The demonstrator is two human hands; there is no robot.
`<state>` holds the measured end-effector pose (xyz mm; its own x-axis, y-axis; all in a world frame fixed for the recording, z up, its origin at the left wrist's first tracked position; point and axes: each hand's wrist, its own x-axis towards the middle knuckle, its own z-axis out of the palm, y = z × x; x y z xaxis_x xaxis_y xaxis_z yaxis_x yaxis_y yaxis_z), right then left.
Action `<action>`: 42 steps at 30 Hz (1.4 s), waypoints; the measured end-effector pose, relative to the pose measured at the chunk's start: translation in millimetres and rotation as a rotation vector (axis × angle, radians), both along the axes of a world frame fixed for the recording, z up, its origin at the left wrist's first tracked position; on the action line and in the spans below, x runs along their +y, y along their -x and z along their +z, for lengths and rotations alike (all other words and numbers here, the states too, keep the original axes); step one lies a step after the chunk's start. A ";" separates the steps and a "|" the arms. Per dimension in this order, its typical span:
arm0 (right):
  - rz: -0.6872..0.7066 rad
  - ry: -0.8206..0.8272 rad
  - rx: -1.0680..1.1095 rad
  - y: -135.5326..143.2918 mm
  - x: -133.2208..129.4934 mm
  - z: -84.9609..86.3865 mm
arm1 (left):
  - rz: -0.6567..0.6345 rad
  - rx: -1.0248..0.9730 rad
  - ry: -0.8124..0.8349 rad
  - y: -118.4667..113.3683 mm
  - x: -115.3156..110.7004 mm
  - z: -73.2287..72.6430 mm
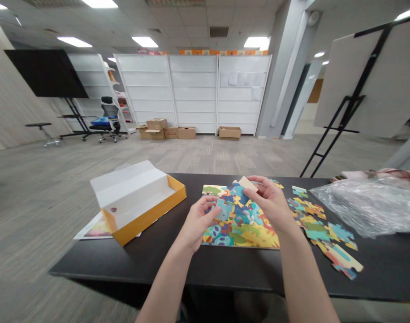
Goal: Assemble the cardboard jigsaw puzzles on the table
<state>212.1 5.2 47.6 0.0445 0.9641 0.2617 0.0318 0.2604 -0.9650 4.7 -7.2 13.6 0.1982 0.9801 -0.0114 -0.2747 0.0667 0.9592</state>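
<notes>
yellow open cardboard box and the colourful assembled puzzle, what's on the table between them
Head view: only bare black tabletop lies between the yellow open cardboard box and the colourful assembled puzzle; the left hand hovers at the puzzle's near-left edge.

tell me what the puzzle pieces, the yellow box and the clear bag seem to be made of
Puzzle piece in the right hand: likely matte cardboard, given its plain tan back and printed front. Yellow box: apparently thin paperboard with folded flaps and a white inside. Clear bag: looks like thin plastic film, crinkled and glossy.
</notes>
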 end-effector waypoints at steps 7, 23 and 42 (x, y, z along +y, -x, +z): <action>0.227 0.015 -0.102 -9.2 -9.0 6.5 | 0.085 -0.114 -0.025 -13.8 1.8 2.2; 0.185 0.049 -0.178 -1.4 -6.0 -3.4 | -0.033 -0.129 -0.005 -27.8 -9.0 13.6; 0.276 0.115 -0.138 -0.5 -10.3 -12.0 | 0.269 -0.263 0.081 -1.4 2.8 14.1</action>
